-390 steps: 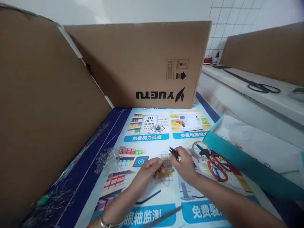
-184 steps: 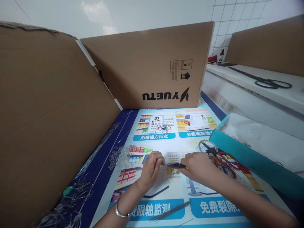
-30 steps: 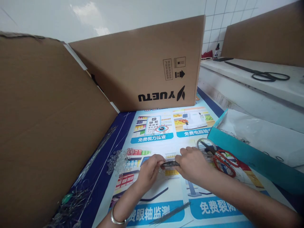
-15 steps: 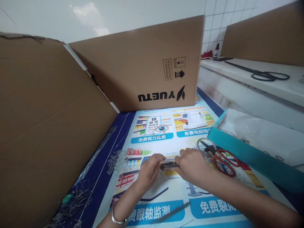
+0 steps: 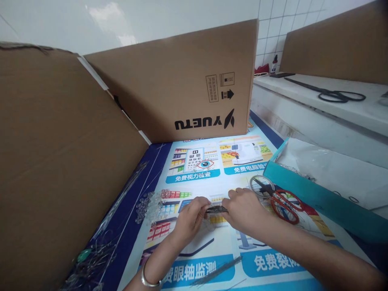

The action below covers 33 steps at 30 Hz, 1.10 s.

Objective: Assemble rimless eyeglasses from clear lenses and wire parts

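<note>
My left hand [image 5: 190,215] and my right hand [image 5: 242,208] meet over a printed poster mat [image 5: 230,250]. The right hand's fingers are closed round small dark pliers [image 5: 216,209], whose tip points left. My left hand pinches a thin clear wire piece at the pliers' tip; it is too small to name. A silver bracelet [image 5: 148,279] sits on my left wrist. A heap of clear beads [image 5: 147,204] lies just left of my left hand.
Red-handled scissors [image 5: 283,202] lie right of my hands, beside a teal tray [image 5: 315,202] lined with white plastic. Cardboard panels [image 5: 182,81] wall the left and back. Bundles of thin wire [image 5: 91,258] lie at the left edge; black scissors [image 5: 339,95] rest on the far counter.
Both hands have stayed together at the pliers with only tiny shifts. Thirteen seconds ago the pliers pointed up; they now lie level, tip to the left.
</note>
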Each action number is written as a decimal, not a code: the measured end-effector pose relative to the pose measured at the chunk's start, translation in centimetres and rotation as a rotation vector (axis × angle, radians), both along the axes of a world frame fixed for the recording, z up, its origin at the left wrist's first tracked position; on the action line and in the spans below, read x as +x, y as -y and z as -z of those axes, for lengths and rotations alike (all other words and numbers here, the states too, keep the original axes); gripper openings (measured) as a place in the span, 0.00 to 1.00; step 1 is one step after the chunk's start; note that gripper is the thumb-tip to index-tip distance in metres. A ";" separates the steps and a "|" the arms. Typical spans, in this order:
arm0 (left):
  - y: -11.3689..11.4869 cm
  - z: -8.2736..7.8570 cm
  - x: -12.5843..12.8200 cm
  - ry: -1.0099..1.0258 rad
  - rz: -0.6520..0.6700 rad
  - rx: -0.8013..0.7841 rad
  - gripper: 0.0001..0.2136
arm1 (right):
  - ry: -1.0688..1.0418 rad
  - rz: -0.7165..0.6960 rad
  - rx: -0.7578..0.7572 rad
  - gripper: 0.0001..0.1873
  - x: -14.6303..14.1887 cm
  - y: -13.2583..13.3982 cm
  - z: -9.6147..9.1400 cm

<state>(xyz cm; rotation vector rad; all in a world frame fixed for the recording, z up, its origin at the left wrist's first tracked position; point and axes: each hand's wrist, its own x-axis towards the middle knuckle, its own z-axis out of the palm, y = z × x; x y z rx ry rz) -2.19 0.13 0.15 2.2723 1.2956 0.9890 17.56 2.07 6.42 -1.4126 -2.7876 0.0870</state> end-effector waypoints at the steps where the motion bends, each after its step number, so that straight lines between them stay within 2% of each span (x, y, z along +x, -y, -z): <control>1: 0.0 0.0 0.0 -0.003 0.000 0.001 0.07 | -0.001 0.000 -0.001 0.14 0.0 0.0 0.0; 33: 0.3 0.0 0.0 -0.016 -0.040 -0.004 0.05 | 0.034 0.014 -0.057 0.15 -0.1 0.1 0.0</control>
